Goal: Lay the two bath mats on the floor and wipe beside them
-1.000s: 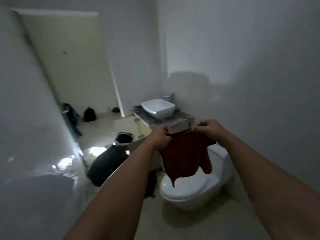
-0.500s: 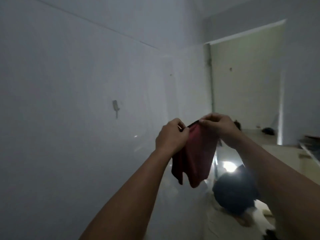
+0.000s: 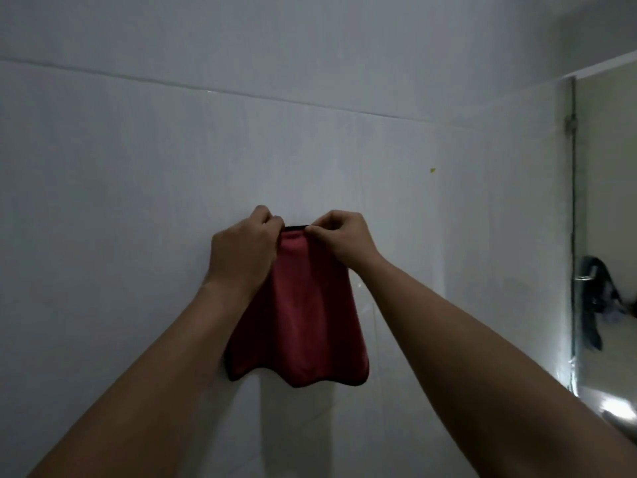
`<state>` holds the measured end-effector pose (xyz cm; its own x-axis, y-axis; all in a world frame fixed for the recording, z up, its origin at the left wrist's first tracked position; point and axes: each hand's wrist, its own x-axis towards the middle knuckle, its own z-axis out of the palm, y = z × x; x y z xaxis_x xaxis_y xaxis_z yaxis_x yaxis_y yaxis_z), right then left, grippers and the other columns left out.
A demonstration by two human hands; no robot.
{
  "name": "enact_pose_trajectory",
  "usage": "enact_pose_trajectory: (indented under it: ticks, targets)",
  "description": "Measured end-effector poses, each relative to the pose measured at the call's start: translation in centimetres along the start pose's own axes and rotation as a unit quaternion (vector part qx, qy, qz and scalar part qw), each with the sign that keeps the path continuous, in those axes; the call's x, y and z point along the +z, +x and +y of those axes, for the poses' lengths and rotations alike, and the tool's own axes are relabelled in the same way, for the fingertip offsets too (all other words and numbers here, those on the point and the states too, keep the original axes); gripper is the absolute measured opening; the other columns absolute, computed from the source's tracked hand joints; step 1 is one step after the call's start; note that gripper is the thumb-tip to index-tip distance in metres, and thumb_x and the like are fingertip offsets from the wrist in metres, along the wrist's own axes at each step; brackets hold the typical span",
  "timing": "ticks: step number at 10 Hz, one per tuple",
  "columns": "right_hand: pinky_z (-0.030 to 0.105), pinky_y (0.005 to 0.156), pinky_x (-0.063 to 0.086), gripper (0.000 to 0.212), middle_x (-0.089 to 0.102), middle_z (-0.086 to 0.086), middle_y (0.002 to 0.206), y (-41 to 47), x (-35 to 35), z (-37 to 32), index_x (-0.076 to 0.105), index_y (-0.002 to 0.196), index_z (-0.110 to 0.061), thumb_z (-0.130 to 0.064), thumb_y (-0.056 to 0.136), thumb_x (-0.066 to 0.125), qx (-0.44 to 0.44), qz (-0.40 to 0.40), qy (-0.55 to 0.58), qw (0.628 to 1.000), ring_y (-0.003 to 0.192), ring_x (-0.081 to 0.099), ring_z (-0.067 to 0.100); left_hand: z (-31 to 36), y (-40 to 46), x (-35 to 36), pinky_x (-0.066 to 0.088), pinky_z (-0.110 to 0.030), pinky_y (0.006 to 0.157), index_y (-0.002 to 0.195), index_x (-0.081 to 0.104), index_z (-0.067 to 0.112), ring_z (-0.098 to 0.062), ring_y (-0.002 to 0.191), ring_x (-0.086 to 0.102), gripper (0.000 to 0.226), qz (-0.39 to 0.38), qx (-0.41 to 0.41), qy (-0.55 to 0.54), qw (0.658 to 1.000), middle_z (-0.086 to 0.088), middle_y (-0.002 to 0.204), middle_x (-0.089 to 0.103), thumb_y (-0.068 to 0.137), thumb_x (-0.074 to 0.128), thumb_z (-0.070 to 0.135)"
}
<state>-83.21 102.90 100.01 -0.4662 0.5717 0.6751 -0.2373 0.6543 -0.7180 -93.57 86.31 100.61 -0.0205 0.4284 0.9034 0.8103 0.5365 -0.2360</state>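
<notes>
You are holding one red cloth [image 3: 300,305] up against the white tiled wall [image 3: 138,201] — your left hand [image 3: 241,250] and right hand [image 3: 339,239], two in all, are each pinching its dark top hem, close together. It is hanging free, chest-high. No bath mat is showing; judging by this, the wiping cloth is being readied or hung. Next move — lowering toward the floor.

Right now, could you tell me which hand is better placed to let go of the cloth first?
Probably the right hand: it only pinches the red cloth at its top edge, while the left hand wraps more of it.
</notes>
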Motion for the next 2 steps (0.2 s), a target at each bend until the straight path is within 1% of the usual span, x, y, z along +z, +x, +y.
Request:
enact_pose_trajectory:
  ticks: [1,2]
  targets:
    - [0.033,0.067,0.06,0.016,0.074,-0.004,0.072,-0.3,1.9,1.8,0.071,0.072,-0.024,-0.034,0.079,0.081,0.015,0.017,0.009,1.0,0.069,0.071,0.011,0.1,-1.2,0.9,0.045,-0.038,0.059,0.085,0.072,0.018,-0.028,0.071,0.059,0.005,-0.004,0.038,0.055,0.998,-0.001,0.093,0.065,0.086,0.071,0.013]
    - [0.039,0.075,0.062,0.009,0.076,-0.005,0.077,-3.7,2.5,4.4,0.076,0.081,-0.022,-0.03,0.085,0.077,0.029,-0.027,0.027,0.999,0.073,0.073,0.01,2.5,-5.8,1.8,0.042,-0.042,0.075,0.099,0.075,0.021,-0.031,0.101,0.057,0.013,-0.011,0.052,0.012,0.999,0.001,0.104,0.07,0.086,0.07,0.023]
